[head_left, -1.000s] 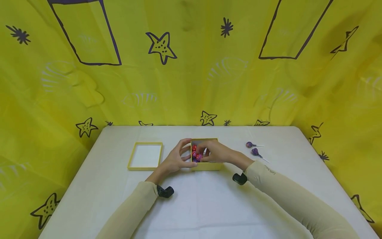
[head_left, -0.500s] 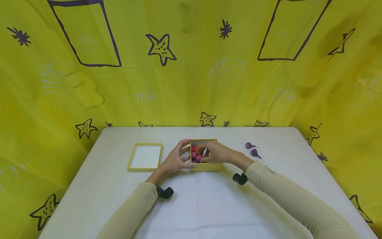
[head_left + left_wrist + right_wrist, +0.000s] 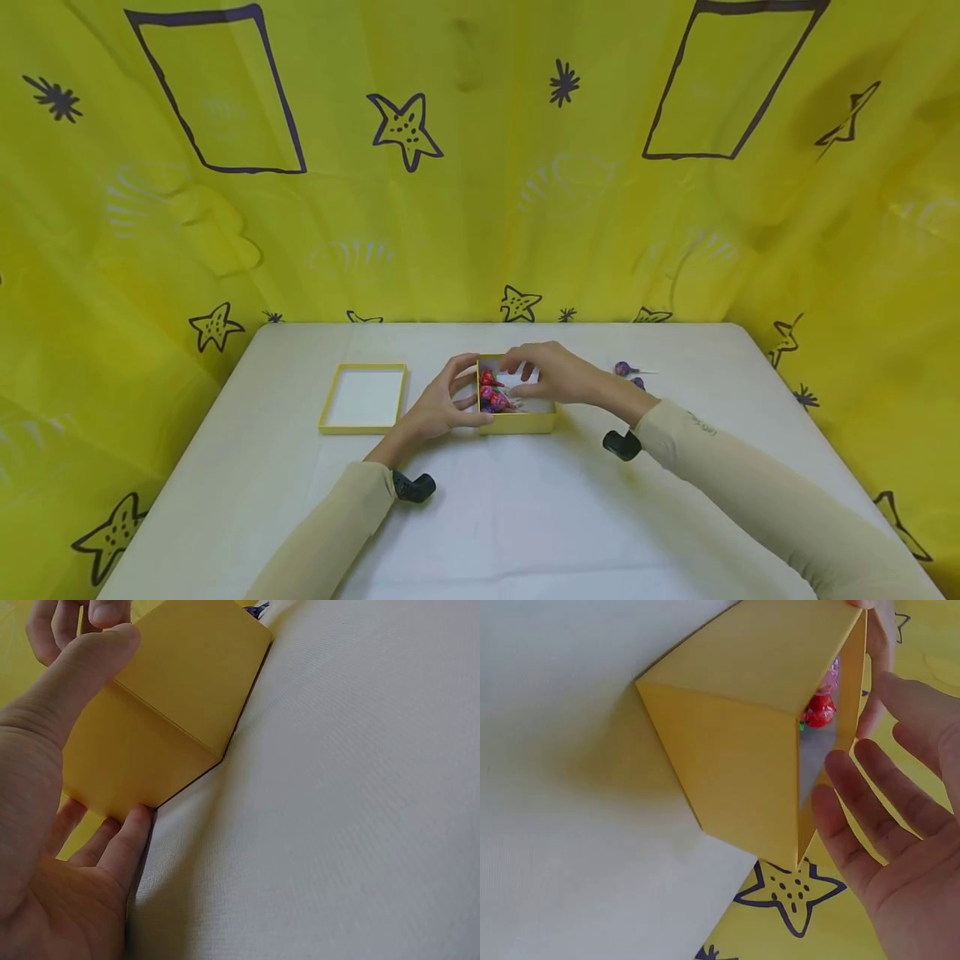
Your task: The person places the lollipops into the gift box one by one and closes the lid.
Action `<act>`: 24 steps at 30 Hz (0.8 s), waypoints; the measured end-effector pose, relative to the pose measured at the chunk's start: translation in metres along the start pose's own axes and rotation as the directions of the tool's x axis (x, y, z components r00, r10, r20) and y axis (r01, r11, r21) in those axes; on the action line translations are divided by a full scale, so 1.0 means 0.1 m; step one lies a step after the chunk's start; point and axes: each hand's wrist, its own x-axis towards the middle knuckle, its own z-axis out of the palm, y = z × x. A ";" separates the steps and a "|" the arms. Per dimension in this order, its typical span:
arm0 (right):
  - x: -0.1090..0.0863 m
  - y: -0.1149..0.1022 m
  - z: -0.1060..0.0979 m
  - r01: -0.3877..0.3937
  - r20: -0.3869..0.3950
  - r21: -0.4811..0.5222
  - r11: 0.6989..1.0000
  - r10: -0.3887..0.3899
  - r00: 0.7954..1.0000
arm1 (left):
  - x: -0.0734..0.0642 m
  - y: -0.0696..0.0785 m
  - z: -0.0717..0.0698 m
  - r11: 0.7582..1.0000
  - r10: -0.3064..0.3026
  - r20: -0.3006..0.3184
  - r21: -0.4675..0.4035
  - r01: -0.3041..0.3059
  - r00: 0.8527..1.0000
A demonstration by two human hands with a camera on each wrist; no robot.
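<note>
A yellow cardboard box (image 3: 517, 423) stands without its lid at the middle of the table. Red, pink and purple wrapped lollipops (image 3: 495, 398) lie in its left part, their white sticks pointing right. My left hand (image 3: 438, 404) holds the box at its left side, the thumb at the near left corner and the fingers spread along the left wall. Over the right part of the box is my right hand (image 3: 558, 373), fingers loosely bent and holding nothing. In the right wrist view, a red lollipop (image 3: 820, 711) shows inside beyond the fingertips.
Left of the box lies its shallow yellow-rimmed lid (image 3: 363, 433), white inside facing up. Two purple lollipops lie at the right; one (image 3: 624, 367) shows its stick, the other (image 3: 638, 382) is partly covered by the right arm. A yellow patterned curtain (image 3: 465, 208) hangs behind the table.
My right hand has risen out of the box and moved right, its fingers parting from the lollipops, whose sticks now show. My left hand has stayed on the box.
</note>
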 end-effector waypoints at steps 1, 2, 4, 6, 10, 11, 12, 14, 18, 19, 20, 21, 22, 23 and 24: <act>-0.01 0.00 -0.02 -0.005 -0.010 -0.011 1.000 0.005 1.000 | 0.00 0.00 0.00 1.000 0.000 0.001 -0.006 0.000 1.000; -0.03 0.00 -0.04 -0.010 -0.022 -0.021 1.000 0.010 1.000 | 0.00 -0.01 0.00 1.000 -0.001 0.000 -0.008 0.001 1.000; -0.06 0.01 -0.09 -0.022 -0.047 -0.029 0.999 0.021 0.999 | 0.00 -0.01 0.00 1.000 0.000 0.002 -0.013 0.000 1.000; -0.10 0.02 -0.14 -0.030 -0.072 -0.032 0.999 0.027 0.997 | 0.01 -0.01 0.00 1.000 -0.001 0.001 -0.016 0.001 1.000; -0.18 0.05 -0.26 -0.031 -0.114 -0.073 0.997 0.023 0.993 | 0.01 -0.01 0.00 1.000 0.001 0.002 -0.017 -0.001 1.000; -0.20 0.05 -0.29 -0.032 -0.124 -0.081 0.996 0.022 0.992 | 0.01 -0.02 0.00 1.000 0.001 0.002 -0.016 -0.001 1.000; -0.23 0.06 -0.31 -0.035 -0.134 -0.089 0.995 0.023 0.991 | 0.01 -0.02 0.00 1.000 0.002 0.002 -0.015 -0.002 1.000; -0.28 0.08 -0.36 -0.045 -0.151 -0.097 0.994 0.030 0.988 | 0.01 -0.02 -0.01 1.000 0.003 0.005 -0.012 -0.003 1.000; -0.38 0.15 -0.44 -0.076 -0.170 -0.105 0.992 0.058 0.984 | 0.01 -0.02 -0.01 1.000 0.005 0.009 -0.009 -0.005 1.000; -0.40 0.17 -0.45 -0.083 -0.173 -0.114 0.990 0.063 0.983 | 0.01 -0.03 -0.02 1.000 0.004 0.010 -0.008 -0.004 1.000; -0.43 0.19 -0.47 -0.096 -0.174 -0.119 0.988 0.074 0.982 | 0.01 -0.03 -0.02 1.000 0.003 0.009 -0.007 -0.003 1.000; -0.46 0.22 -0.49 -0.110 -0.176 -0.128 0.986 0.086 0.981 | 0.01 -0.03 -0.02 1.000 0.001 0.008 -0.008 -0.001 1.000; -0.49 0.24 -0.50 -0.123 -0.177 -0.133 0.983 0.099 0.979 | 0.01 -0.03 -0.02 1.000 0.001 0.008 -0.008 -0.001 1.000; -0.51 0.27 -0.52 -0.137 -0.178 -0.138 0.981 0.111 0.978 | 0.01 -0.03 -0.02 1.000 0.000 0.007 -0.007 0.000 1.000; -0.54 0.29 -0.53 -0.151 -0.180 -0.143 0.978 0.124 0.976 | 0.01 -0.02 -0.02 1.000 -0.001 0.007 -0.006 0.002 1.000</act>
